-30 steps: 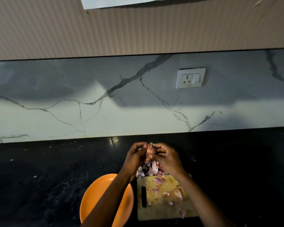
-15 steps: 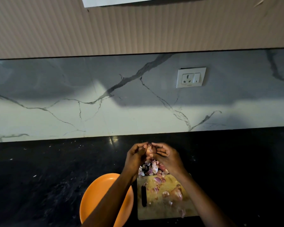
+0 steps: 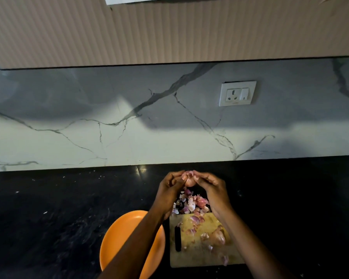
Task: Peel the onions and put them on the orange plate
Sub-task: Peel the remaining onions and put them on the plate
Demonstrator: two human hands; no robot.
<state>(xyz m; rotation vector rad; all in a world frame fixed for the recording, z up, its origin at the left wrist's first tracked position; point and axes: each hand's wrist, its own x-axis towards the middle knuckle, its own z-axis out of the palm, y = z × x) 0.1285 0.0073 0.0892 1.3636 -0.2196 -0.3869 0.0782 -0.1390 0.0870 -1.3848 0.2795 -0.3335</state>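
- A small onion is being held above the far end of the cutting board, pinched between the curled fingers of the left hand and the right hand.
- A heap of onion peels is lying just beyond the cutting board, under the hands.
- Another onion is resting on the cutting board.
- The orange plate is sitting just left of the cutting board, partly crossed by the left forearm.
- No readable writing is being shown on the wall socket, well behind the cutting board.
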